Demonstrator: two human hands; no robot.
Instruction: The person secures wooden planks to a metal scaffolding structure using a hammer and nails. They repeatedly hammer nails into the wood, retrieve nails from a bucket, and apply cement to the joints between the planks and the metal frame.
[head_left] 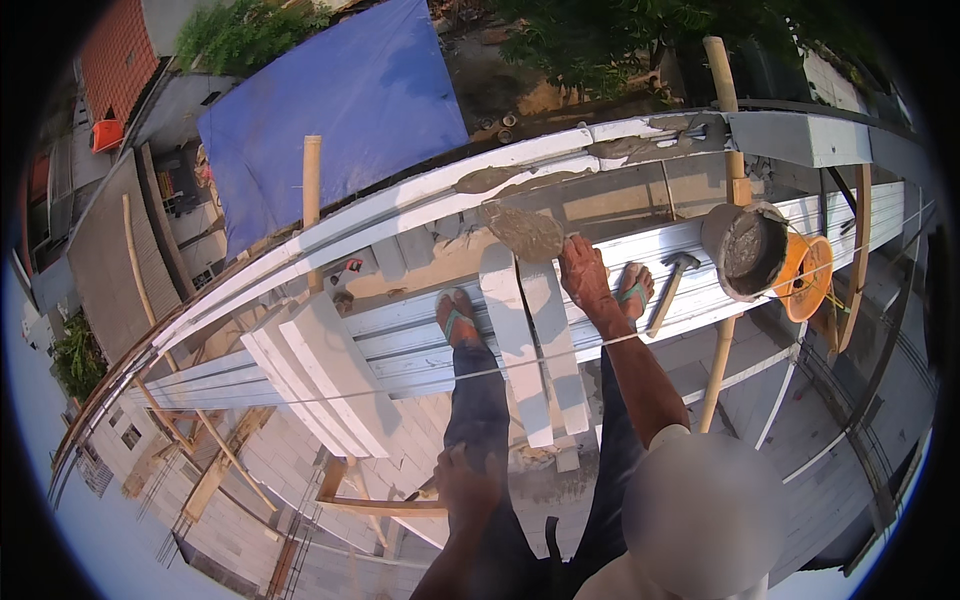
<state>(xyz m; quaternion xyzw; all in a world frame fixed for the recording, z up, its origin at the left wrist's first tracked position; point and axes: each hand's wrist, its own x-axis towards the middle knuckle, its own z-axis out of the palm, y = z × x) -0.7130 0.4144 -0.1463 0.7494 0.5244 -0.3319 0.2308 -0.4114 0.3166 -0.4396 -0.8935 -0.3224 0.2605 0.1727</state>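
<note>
step: mortar laying, judged | right hand (583, 272) at trowel (523, 230), grip unclear | left hand (468, 487) on thigh, holding nothing | blocks (533, 340) at 6 | next: likely steady spread

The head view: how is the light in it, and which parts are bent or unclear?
In the head view, strong daylight falls on the white blocks and the mortar bucket; the fisheye bends the long wall edge into an arc; the corners are black; a blurred round patch covers the lower right; the left hand looks dim and soft, while the right hand is sharp.
</note>
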